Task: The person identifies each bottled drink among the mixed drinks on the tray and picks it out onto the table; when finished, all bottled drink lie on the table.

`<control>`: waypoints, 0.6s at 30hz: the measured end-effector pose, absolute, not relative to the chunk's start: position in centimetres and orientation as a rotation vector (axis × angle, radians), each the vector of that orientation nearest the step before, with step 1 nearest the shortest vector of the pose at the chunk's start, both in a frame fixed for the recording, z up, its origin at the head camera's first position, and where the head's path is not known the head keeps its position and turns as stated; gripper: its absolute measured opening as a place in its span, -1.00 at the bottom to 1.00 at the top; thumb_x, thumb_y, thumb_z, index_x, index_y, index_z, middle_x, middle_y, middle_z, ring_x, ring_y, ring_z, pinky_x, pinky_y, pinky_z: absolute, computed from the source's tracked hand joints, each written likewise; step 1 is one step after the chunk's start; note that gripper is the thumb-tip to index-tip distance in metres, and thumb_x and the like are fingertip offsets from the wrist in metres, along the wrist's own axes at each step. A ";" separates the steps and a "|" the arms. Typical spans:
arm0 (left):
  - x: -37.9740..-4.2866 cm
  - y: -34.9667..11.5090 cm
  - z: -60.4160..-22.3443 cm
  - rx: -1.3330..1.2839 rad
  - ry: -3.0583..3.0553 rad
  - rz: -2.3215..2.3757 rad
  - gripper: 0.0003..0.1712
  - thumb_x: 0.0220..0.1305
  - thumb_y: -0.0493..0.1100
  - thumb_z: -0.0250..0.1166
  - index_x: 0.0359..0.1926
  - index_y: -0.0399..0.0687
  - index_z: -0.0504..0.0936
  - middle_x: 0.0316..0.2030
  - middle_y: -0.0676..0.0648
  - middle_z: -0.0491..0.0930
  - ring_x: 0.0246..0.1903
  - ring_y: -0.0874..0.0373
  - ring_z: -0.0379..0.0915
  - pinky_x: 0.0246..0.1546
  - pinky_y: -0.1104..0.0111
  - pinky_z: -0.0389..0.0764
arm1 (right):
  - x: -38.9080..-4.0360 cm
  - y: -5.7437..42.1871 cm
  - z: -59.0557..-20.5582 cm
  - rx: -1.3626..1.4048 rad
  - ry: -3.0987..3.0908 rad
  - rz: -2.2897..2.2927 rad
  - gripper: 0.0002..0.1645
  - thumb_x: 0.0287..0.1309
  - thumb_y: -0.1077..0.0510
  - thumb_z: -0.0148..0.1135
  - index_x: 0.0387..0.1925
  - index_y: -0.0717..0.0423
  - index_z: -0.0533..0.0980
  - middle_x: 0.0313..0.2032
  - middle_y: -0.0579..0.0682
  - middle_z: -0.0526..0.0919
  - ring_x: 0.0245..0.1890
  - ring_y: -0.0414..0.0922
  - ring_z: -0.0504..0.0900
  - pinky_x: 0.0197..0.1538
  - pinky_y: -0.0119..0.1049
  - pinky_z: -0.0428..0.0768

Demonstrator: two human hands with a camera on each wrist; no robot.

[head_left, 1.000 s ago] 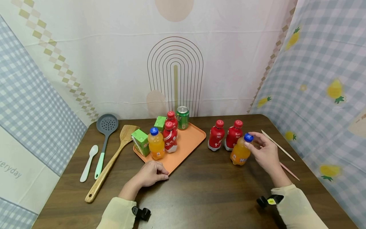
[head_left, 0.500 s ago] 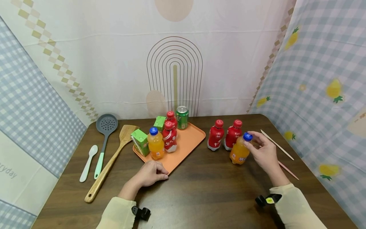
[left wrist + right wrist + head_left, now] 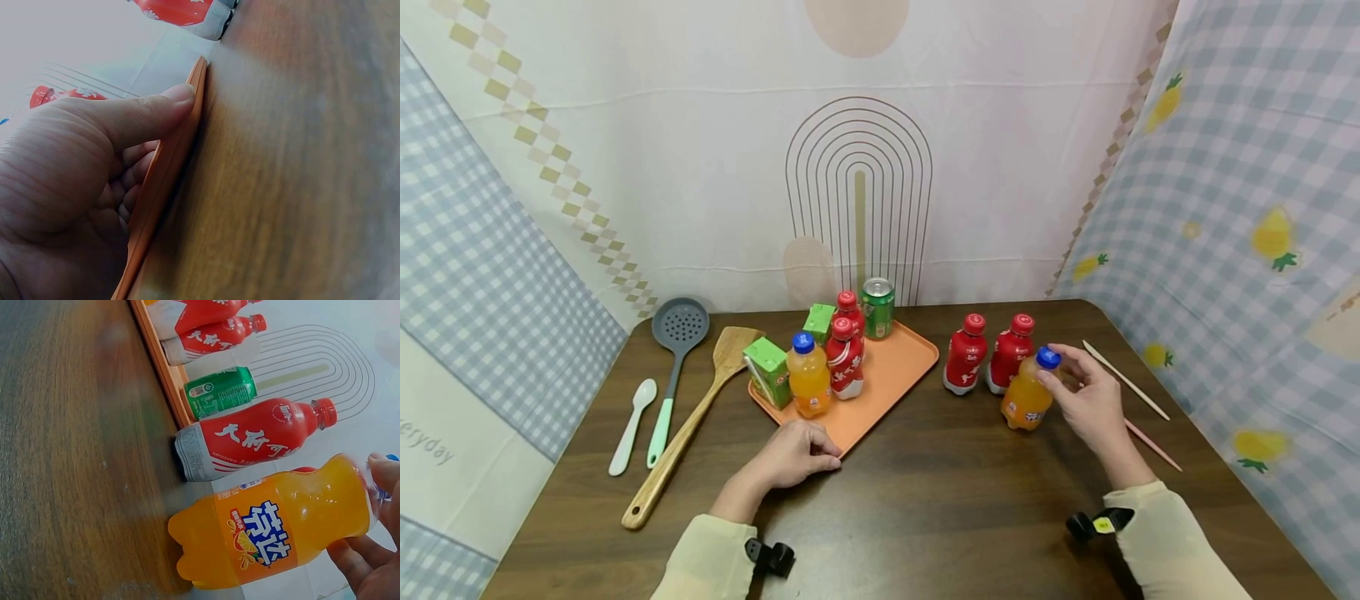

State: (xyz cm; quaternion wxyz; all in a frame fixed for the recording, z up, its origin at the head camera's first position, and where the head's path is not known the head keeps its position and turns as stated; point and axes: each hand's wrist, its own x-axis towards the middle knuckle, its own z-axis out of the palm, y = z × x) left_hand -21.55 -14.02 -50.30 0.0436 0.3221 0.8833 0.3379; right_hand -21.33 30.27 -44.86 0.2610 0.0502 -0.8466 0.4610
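My right hand (image 3: pixel 1088 402) pinches a small bottle of orange soda (image 3: pixel 287 525) by its neck, just under the blue cap. The bottle stands nearly upright on the table. Behind it are two red drink bottles (image 3: pixel 966 356) with red caps. My left hand (image 3: pixel 797 454) grips the near corner of the orange tray (image 3: pixel 891 367); in the left wrist view its thumb lies on the rim and the fingers curl behind. On the tray stand another orange soda bottle (image 3: pixel 808 382), two red bottles (image 3: pixel 846 362), two green drink cartons (image 3: pixel 767 372) and a green can (image 3: pixel 878 308).
Left of the tray lie a wooden spatula (image 3: pixel 688 433), a grey slotted turner (image 3: pixel 681 327) with a mint handle, and a white spoon (image 3: pixel 632 427). Two thin sticks, one pale (image 3: pixel 1126 380) and one pink (image 3: pixel 1153 444), lie beyond my right hand. Patterned cloth (image 3: pixel 715 167) hangs behind the table.
Both hands keep their holds almost unmoved. The right hand and its soda bottle sit very slightly further left in the head view.
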 end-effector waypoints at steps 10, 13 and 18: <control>-21.6 -14.1 -50.4 0.972 2.707 1.027 -0.93 0.08 -0.11 0.47 -0.37 0.07 0.79 -0.48 0.32 0.58 -0.39 0.38 0.51 -0.27 0.38 0.50 | -20.1 28.9 -43.1 0.173 -2.264 1.258 -0.54 0.11 0.30 0.35 0.08 0.22 0.52 -0.05 0.19 0.62 -0.15 -0.36 0.58 -0.18 -0.56 0.53; -21.5 -14.1 -50.4 0.973 2.704 1.036 -0.94 0.08 -0.12 0.46 -0.37 0.06 0.79 -0.47 0.31 0.59 -0.39 0.38 0.51 -0.27 0.38 0.50 | -20.7 29.5 -44.0 0.174 -2.259 1.269 -0.51 0.09 0.30 0.36 0.10 0.16 0.52 -0.03 0.16 0.62 -0.14 -0.38 0.57 -0.18 -0.57 0.52; -21.5 -14.1 -50.4 0.977 2.697 1.043 -0.94 0.08 -0.12 0.46 -0.37 0.06 0.79 -0.48 0.31 0.59 -0.40 0.38 0.51 -0.28 0.39 0.51 | -21.5 30.4 -45.4 0.157 -2.253 1.267 -0.49 0.09 0.23 0.38 0.12 0.04 0.53 -0.02 0.06 0.63 -0.14 -0.39 0.57 -0.18 -0.57 0.53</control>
